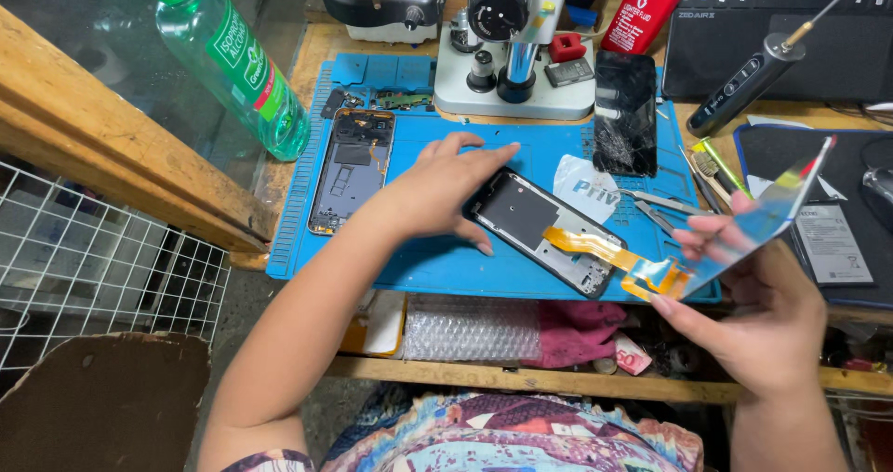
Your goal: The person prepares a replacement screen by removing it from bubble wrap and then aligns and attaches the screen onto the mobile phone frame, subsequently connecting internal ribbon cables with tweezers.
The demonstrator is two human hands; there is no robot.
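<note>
The left hand (437, 188) lies flat in the middle of the frame, fingers spread, and presses down on the top end of a phone frame (544, 232). The right hand (758, 309), at the lower right of the frame, pinches a thin shiny screen panel (763, 226) between thumb and fingers and holds it tilted up off the desk. An orange flat cable (595, 246) runs from the phone frame to the bottom of the screen panel, so the two are joined.

The phone frame lies slanted on a blue work mat (437, 267) in the middle of the frame. To the left of the left hand, another open phone body (352, 170) lies on the mat with its insides showing. Above the phone frame lies a black phone with cracked glass (625, 111). A microscope (512, 53) stands at the top middle. A green bottle (233, 63) lies tipped at the upper left. A red can (646, 9) stands at the top, and a dark pen-shaped tool (749, 81) lies at the upper right. Tweezers (665, 202) lie on the mat near the screen panel.
</note>
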